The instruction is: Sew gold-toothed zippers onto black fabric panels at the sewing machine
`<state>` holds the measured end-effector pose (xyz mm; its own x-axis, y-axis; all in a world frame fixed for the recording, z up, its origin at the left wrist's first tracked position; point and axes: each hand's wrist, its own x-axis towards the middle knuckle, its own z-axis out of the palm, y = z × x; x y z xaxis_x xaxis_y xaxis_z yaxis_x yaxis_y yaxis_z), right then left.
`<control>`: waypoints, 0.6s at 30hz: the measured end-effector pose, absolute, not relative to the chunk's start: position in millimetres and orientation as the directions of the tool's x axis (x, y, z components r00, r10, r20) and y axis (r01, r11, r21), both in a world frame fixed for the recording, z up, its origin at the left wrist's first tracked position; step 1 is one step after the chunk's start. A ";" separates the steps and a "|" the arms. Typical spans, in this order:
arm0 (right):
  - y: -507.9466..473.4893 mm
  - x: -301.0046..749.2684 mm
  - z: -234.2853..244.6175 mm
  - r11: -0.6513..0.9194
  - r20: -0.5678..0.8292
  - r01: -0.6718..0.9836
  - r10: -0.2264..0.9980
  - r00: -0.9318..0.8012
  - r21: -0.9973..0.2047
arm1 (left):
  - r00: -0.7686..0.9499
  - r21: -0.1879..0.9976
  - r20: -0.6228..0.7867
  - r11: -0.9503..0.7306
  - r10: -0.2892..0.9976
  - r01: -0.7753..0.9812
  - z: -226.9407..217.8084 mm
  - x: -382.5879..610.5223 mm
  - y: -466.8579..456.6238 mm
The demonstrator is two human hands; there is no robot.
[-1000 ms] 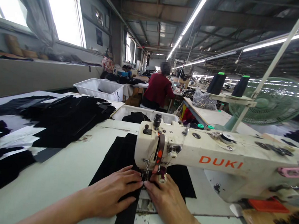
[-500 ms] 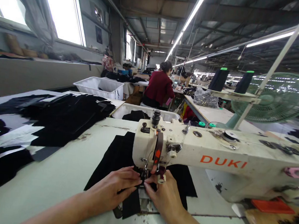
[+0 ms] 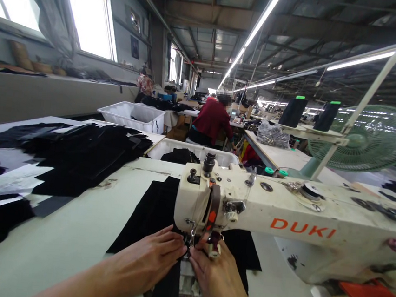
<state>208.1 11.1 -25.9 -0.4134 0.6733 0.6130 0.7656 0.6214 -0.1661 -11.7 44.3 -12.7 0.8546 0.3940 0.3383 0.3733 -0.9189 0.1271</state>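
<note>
A black fabric piece (image 3: 146, 209) lies under the head of a white sewing machine (image 3: 244, 206) and spreads out on both sides of it. On the left of the needle area, my left hand (image 3: 154, 255) has its fingers pressed together on the cloth, fingertips beside the presser foot (image 3: 188, 241). My right hand (image 3: 217, 268) is closed at the fabric just to the right of the foot, partly behind the machine's hanging parts. Both sets of fingertips nearly meet there. The needle point and the edge between my fingers are hidden.
Stacked black cut pieces (image 3: 92, 152) cover the table's left. White plastic bins (image 3: 131, 114) stand beyond. A co-worker in a dark red top (image 3: 211, 122) sits ahead. Thread cones (image 3: 293, 112) and a green fan (image 3: 363, 138) are at right. A red tray (image 3: 369, 292) lies beside the machine.
My left thumb has drawn in against the fingers, and my right fingers have closed together more. The fabric's near strip has shifted slightly toward me. The co-worker leans with an arm lowered.
</note>
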 end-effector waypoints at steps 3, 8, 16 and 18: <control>13.0 208.1 -24.2 0.637 0.606 0.759 0.659 -0.446 -0.133 | 0.870 0.103 0.312 -0.924 0.381 0.368 -5.8 -11.5 45.9; 13.9 209.8 -24.7 0.627 0.589 0.762 0.680 -0.436 -0.160 | 0.875 0.077 0.310 -0.927 0.373 0.367 -1.1 -11.0 46.2; 12.0 217.5 -23.4 0.609 0.560 0.760 0.720 -0.410 -0.226 | 0.849 0.060 0.365 -0.920 0.382 0.388 -1.4 -10.3 44.0; 11.7 217.0 -23.6 0.613 0.571 0.757 0.713 -0.408 -0.225 | 0.836 0.081 0.376 -0.913 0.399 0.399 0.1 -9.2 42.8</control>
<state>217.0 11.7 -23.6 -0.4080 0.7128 0.5705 0.7571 0.6134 -0.2249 -9.2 42.8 0.1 0.8364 0.3990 0.3758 0.3993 -0.9132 0.0810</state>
